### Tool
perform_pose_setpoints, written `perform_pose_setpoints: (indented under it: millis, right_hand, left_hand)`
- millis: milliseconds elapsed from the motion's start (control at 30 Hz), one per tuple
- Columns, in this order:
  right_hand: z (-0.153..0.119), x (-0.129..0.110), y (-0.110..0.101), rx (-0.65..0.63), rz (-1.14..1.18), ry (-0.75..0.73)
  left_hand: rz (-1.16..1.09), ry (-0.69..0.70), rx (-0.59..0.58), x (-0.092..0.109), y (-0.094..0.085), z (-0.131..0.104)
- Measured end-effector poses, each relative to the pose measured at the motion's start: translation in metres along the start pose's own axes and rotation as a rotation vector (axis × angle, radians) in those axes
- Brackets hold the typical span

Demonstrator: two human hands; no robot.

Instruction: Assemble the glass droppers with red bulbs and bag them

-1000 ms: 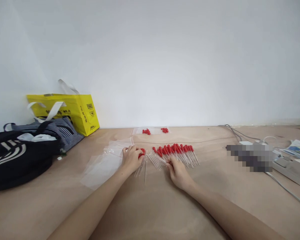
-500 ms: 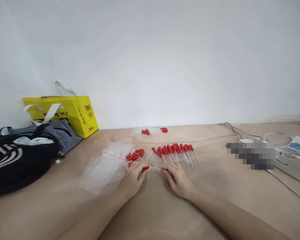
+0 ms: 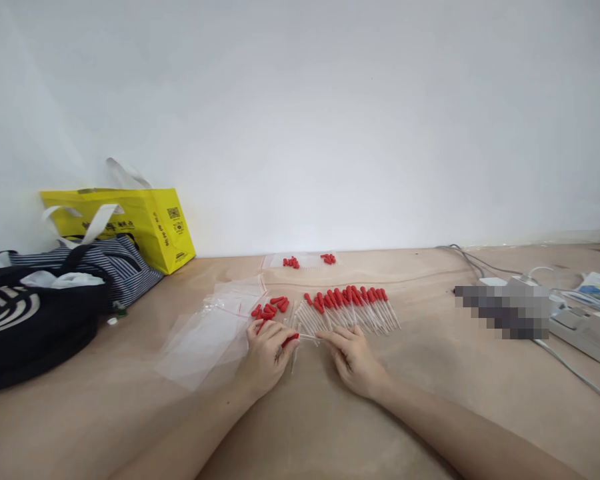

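Note:
My left hand (image 3: pixel 269 351) is closed round a red rubber bulb (image 3: pixel 291 339), its open end facing right. A thin clear dropper tube (image 3: pixel 308 338) runs from the bulb's mouth to my right hand (image 3: pixel 354 358), whose fingertips pinch its far end. How deep the tube sits in the bulb is hidden. Behind my right hand lies a row of red-topped droppers (image 3: pixel 367 308), side by side, with bare clear tubes (image 3: pixel 306 316) at its left end. Several loose red bulbs (image 3: pixel 270 309) lie just beyond my left hand.
Flat clear zip bags (image 3: pixel 199 341) lie left of my hands. Near the wall, another bag (image 3: pixel 310 261) has red bulbs. A yellow bag (image 3: pixel 167 230), a striped bag (image 3: pixel 125 267) and a black bag (image 3: pixel 35 340) fill the left. At right are cables and a white power strip (image 3: pixel 587 333).
My right hand has shifted slightly left along the tube, its fingertips closer to the bulb. My left hand has hardly moved and still grips the bulb.

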State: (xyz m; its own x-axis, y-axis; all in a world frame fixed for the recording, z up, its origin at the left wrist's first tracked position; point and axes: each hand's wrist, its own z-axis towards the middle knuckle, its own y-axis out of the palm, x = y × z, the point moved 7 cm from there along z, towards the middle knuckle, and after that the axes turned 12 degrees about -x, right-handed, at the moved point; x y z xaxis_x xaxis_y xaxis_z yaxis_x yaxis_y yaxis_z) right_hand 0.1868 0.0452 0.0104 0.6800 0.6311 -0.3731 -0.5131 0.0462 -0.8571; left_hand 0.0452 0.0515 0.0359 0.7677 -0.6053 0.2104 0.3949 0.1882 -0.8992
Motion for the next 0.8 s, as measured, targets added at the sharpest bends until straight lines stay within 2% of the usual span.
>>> perform_pose_setpoints:
  millis: [100,433,633,800]
  right_hand:
    - [0.0010,-0.0033,-0.0009,-0.044,-0.044,0.006]
    - [0.0009,-0.0016,-0.0058,-0.001,-0.084,0.094]
    - [0.0028,-0.0067,-0.0058,-0.036,-0.097,0.036]
    - [0.0046,-0.0073,-0.0060,-0.068,-0.173,-0.062]
  left_hand:
    - [0.006,0.020,0.001,0.0027,-0.0015,-0.0009]
    - [-0.004,0.037,0.006,0.0068,0.0004,-0.0013]
    - [-0.032,0.047,0.026,0.0082,0.0012,-0.0035]
    - [-0.053,0.070,-0.014,0.0101,0.0023,-0.0047]
